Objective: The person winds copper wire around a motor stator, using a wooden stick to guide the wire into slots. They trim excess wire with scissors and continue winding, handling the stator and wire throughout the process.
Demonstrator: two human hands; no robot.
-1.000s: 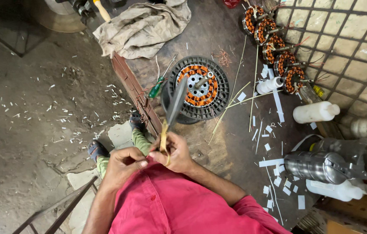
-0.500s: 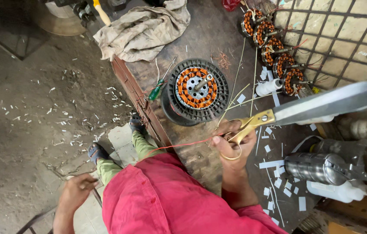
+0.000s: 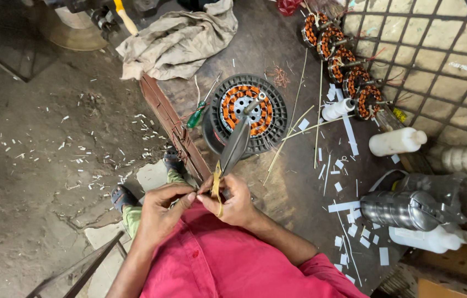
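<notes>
Yellow-handled scissors (image 3: pixel 232 157) gripped by right hand (image 3: pixel 232 201); left hand (image 3: pixel 162 207) pinches beside them.

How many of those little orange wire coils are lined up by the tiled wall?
5 small copper-wound coils sit in a slanting row at the workbench's far right. More may hide beyond the top edge.

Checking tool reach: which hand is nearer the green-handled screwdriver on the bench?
Left. The left hand sits almost straight below the green-handled screwdriver; the right hand, holding the scissors, lies below and further right.
</notes>
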